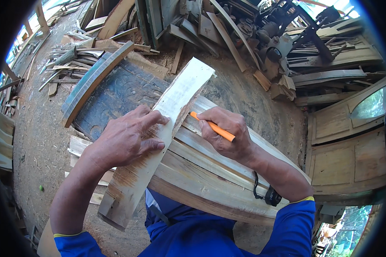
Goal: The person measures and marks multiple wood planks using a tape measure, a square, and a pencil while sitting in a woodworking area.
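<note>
On plank (176, 103), left hand (126, 139) flat, right hand (227, 130) gripping pencil (213, 127)

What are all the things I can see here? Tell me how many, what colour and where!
pale board: one, whitish wood, lying slantwise across the middle
curved planks: several, light brown, stacked under the board
orange pencil: one, orange, its tip by the board's right edge
dark carved panel: one, blackish, behind the board
scrap wood pile: many pieces, brown, upper left on the dusty ground
wooden door panels: a few, brown, at right
left hand: flat on the board
right hand: gripping the pencil
</note>
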The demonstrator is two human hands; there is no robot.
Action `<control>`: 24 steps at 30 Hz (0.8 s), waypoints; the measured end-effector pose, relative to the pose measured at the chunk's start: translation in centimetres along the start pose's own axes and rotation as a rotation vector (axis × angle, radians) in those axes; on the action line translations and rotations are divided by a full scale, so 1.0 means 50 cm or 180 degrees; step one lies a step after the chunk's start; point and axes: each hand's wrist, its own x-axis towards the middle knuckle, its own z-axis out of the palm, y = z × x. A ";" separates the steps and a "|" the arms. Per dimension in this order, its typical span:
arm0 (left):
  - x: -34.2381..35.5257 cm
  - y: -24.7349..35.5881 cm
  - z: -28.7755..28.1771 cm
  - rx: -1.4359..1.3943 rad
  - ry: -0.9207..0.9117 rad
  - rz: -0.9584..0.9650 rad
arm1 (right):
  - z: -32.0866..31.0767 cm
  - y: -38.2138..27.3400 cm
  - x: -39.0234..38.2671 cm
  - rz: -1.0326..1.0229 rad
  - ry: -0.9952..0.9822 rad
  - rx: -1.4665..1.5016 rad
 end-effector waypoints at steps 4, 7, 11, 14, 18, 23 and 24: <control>0.002 0.003 -0.004 0.0073 0.0003 0.0010 | -0.044 -0.009 -0.017 0.0106 0.0338 -0.0259; -0.005 0.014 -0.003 0.0476 0.0125 0.0003 | -0.113 -0.056 -0.059 0.0557 0.0110 -0.0600; -0.011 0.080 -0.009 0.0831 0.0076 -0.0130 | -0.211 -0.152 -0.181 0.1144 -0.0622 -0.1684; -0.009 0.096 0.008 0.0866 0.0279 -0.0297 | -0.231 -0.213 -0.291 0.1882 -0.0832 -0.2209; 0.009 0.090 0.011 0.0630 0.0509 -0.0305 | -0.208 -0.238 -0.413 0.2030 -0.0458 -0.2385; -0.025 0.050 -0.061 0.0227 0.0907 -0.0397 | -0.179 -0.236 -0.466 0.2385 0.0038 -0.2089; -0.030 0.039 -0.077 0.0178 0.0935 -0.0395 | -0.174 -0.231 -0.475 0.2309 0.0096 -0.2060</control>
